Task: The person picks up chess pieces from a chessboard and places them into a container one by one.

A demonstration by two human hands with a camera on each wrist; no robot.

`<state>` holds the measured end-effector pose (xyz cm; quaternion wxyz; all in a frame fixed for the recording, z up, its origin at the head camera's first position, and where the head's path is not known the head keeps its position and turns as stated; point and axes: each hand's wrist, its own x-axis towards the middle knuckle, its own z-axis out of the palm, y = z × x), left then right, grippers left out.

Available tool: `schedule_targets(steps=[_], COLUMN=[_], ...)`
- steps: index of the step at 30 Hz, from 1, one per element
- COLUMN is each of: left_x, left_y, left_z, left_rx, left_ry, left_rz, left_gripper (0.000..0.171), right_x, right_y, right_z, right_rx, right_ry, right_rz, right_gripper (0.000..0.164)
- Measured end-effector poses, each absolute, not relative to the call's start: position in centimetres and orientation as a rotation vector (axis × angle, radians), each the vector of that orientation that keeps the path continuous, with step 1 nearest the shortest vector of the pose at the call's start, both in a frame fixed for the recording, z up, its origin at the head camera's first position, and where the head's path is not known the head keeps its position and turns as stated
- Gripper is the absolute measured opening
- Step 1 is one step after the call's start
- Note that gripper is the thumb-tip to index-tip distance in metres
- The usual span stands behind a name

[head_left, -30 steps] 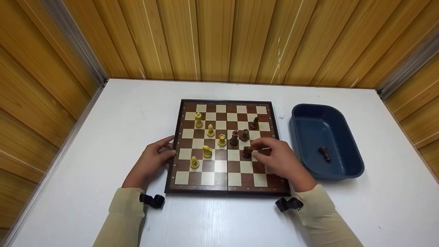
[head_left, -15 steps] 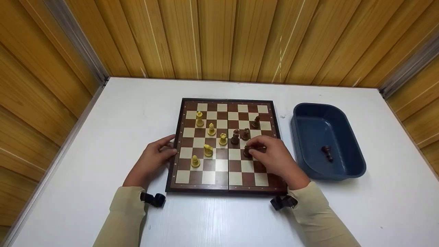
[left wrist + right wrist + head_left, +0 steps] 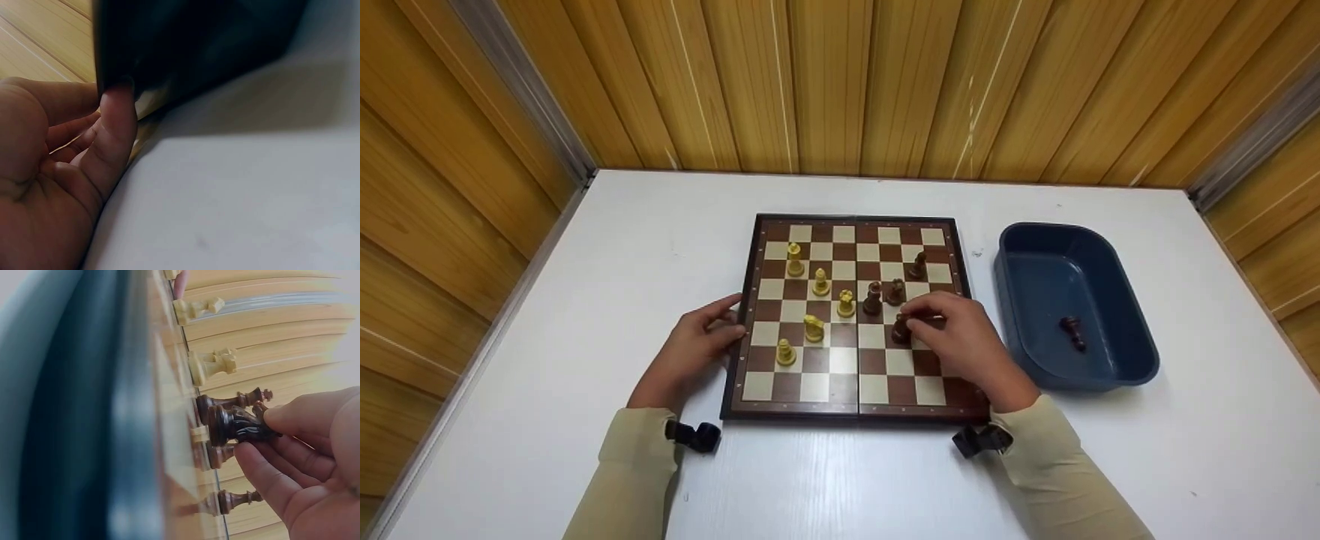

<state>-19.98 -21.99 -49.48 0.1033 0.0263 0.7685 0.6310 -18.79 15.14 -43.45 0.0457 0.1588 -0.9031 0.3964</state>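
A glossy, dark brown knight is upright at the right half of the chessboard, near its centre seam. The chessboard, brown-and-cream checkered and dark-rimmed, lies flat, unfolded.

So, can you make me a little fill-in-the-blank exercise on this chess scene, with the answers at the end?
1. The left hand touches the ____ edge of the chessboard in the head view.
2. The right hand pinches a dark chess piece, while ____ other dark pieces stand on the board.
3. There are ____ yellow pieces on the board.
4. In the blue tub, one toppled piece lies on its ____.

Missing words: left; three; five; side.
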Motion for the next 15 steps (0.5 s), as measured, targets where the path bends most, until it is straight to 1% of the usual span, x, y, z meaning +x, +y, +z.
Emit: schedule_targets(steps=[9, 15], left_x=[-19.8, -19.8], left_y=[-21.9, -21.9], left_z=[-49.2, -49.1], left_rx=[0.05, 0.027], left_ry=[2.277, 2.273], left_rz=[1.842, 1.818], left_gripper=[0.057, 0.056], right_x=[-18.6, -18.5], right_y=[16.5, 17.6], right_z=[-42.3, -41.3], right_rx=[0.416, 0.359], right_ry=[-2.706, -2.696], right_rz=[1.357, 1.329], right_gripper=[0.016, 0.016])
